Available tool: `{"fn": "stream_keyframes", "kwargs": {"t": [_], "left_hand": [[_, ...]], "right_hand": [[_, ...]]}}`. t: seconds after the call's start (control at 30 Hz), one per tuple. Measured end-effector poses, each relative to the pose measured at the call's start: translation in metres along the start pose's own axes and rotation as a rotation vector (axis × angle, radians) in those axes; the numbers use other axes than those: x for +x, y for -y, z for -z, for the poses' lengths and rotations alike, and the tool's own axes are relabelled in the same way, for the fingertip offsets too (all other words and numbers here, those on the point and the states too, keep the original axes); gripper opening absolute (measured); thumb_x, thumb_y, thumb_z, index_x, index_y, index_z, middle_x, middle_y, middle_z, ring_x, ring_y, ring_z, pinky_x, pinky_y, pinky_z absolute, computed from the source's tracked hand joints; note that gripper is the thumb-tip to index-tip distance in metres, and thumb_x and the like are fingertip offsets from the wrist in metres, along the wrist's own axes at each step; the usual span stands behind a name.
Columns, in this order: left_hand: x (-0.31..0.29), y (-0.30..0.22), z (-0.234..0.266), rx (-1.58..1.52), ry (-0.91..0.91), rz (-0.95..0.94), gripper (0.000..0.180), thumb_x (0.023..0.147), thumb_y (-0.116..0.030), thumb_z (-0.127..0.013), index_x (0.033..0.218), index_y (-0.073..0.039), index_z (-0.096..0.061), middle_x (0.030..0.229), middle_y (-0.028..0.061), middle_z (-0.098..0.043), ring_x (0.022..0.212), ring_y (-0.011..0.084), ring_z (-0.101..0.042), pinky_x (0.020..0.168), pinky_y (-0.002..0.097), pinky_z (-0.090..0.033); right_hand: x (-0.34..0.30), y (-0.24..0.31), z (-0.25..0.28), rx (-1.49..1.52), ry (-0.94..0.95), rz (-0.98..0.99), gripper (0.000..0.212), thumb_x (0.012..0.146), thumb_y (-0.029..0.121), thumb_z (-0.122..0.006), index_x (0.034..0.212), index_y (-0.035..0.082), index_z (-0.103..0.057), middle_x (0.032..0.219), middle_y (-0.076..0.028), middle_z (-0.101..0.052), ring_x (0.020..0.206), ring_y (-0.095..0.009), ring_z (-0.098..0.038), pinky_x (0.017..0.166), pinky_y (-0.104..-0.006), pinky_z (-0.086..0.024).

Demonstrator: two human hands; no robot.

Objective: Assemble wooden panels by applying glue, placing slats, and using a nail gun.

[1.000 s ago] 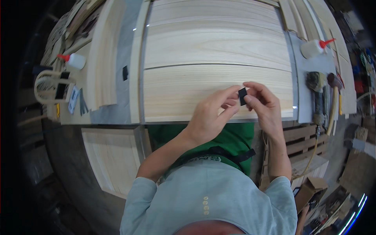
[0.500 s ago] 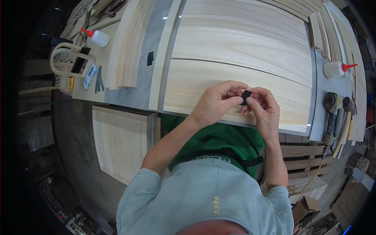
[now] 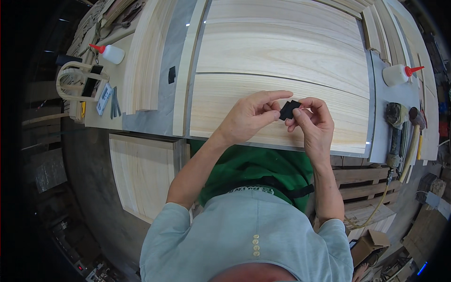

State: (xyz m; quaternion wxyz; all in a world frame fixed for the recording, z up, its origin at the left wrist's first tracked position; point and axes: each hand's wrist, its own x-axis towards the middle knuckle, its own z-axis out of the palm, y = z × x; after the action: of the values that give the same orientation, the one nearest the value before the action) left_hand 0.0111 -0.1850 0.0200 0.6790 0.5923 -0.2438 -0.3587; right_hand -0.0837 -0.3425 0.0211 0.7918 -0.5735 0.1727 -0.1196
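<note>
My right hand (image 3: 315, 120) pinches small flat black pieces (image 3: 290, 110) between thumb and fingers; they look like two overlapping rectangles, their material unclear. On their left side is my left hand (image 3: 249, 115), its index finger stretched out above them and its thumb tip at or close to their edge. The left hand's other fingers curl inward, partly hidden. Both hands are over the near pale wooden board (image 3: 225, 96), which lies beside a wider board (image 3: 282, 42) with a dark narrow gap between them.
At left are a glue bottle (image 3: 113, 54) with red tip, a wooden frame (image 3: 70, 88), stacked strips (image 3: 143, 70) and a black patch (image 3: 172, 75). At right lie another glue bottle (image 3: 396, 75), a hammer (image 3: 414, 127) and a hosed tool (image 3: 393, 136). Wooden panels (image 3: 143, 169) stand below left.
My left thumb and index finger have spread apart and drawn left off the black pieces. More of the pieces now shows in my right hand. The view has shifted slightly.
</note>
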Motion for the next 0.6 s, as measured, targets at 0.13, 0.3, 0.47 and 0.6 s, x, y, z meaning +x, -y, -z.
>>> {"fn": "stream_keyframes", "kwargs": {"t": [0.13,0.3,0.47,0.6], "left_hand": [[0.006,0.001,0.013,0.094,-0.105,-0.029,0.033,0.087,0.005,-0.053,0.118,-0.002,-0.059,0.085,-0.0017,-0.055,0.077,0.0042,-0.053,0.070,0.0194,-0.045],[0.021,-0.008,0.045,0.232,-0.335,-0.115,0.027,0.086,0.002,-0.055,0.112,-0.004,-0.060,0.085,0.0009,-0.060,0.075,0.0069,-0.056,0.066,0.0219,-0.047],[0.028,-0.015,0.071,0.805,-0.483,-0.177,0.029,0.085,0.000,-0.061,0.113,-0.005,-0.063,0.086,0.0044,-0.063,0.078,0.0103,-0.060,0.071,0.0235,-0.048],[0.026,-0.014,0.077,0.931,-0.449,-0.295,0.023,0.083,-0.003,-0.064,0.106,-0.005,-0.068,0.087,0.0083,-0.066,0.078,0.0160,-0.062,0.070,0.0264,-0.049]], "right_hand": [[0.009,0.007,0.015,-0.115,-0.110,0.131,0.021,0.090,-0.002,-0.056,0.111,-0.002,-0.054,0.084,-0.005,-0.057,0.067,-0.013,-0.062,0.057,-0.0237,-0.050],[0.039,0.027,0.068,-0.409,-0.151,0.188,0.021,0.091,0.001,-0.055,0.112,-0.002,-0.057,0.086,-0.003,-0.056,0.068,-0.009,-0.059,0.056,-0.0212,-0.045],[0.063,0.041,0.117,-0.682,-0.226,0.152,0.016,0.092,0.007,-0.058,0.107,0.002,-0.063,0.081,0.001,-0.057,0.067,-0.005,-0.053,0.054,-0.0179,-0.039],[0.065,0.046,0.135,-0.745,-0.267,0.128,0.016,0.090,0.008,-0.060,0.103,0.002,-0.064,0.075,0.001,-0.059,0.065,-0.006,-0.051,0.057,-0.0198,-0.041]]}}
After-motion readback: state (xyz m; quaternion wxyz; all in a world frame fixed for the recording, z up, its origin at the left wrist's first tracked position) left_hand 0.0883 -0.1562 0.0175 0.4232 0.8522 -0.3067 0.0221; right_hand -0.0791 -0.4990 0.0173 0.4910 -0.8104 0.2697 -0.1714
